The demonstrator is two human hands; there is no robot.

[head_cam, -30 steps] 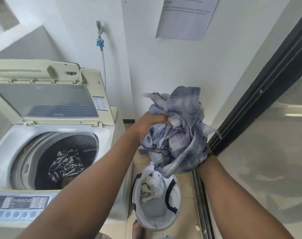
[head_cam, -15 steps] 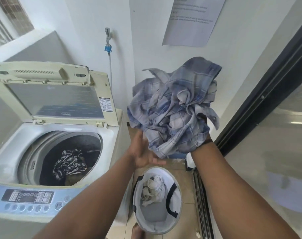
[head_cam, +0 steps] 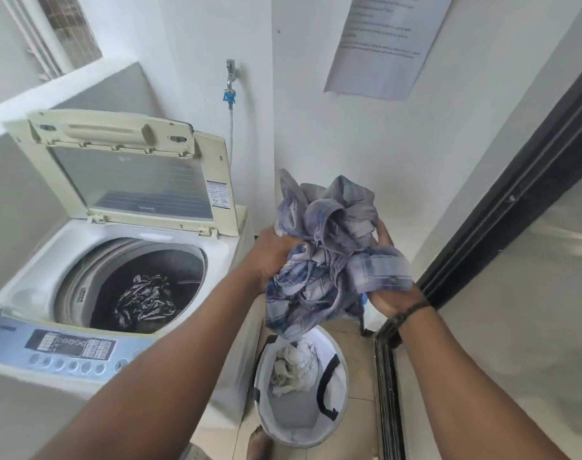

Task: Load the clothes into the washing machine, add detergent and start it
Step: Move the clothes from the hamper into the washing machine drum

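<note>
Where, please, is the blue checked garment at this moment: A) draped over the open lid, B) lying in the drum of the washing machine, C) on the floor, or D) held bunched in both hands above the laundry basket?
D: the blue checked garment is gripped by the left hand and the right hand above the laundry basket, while the drum holds only a dark patterned item.

The washing machine (head_cam: 117, 260) drum mouth is lying open, only a dark striped garment (head_cam: 145, 302) sitting low inside; the raised lid (head_cam: 130, 180) is blocking the back. The laundry basket (head_cam: 302, 423) is standing just beside the machine, its opening uncovered, a pale cloth (head_cam: 294, 366) lying inside
</note>
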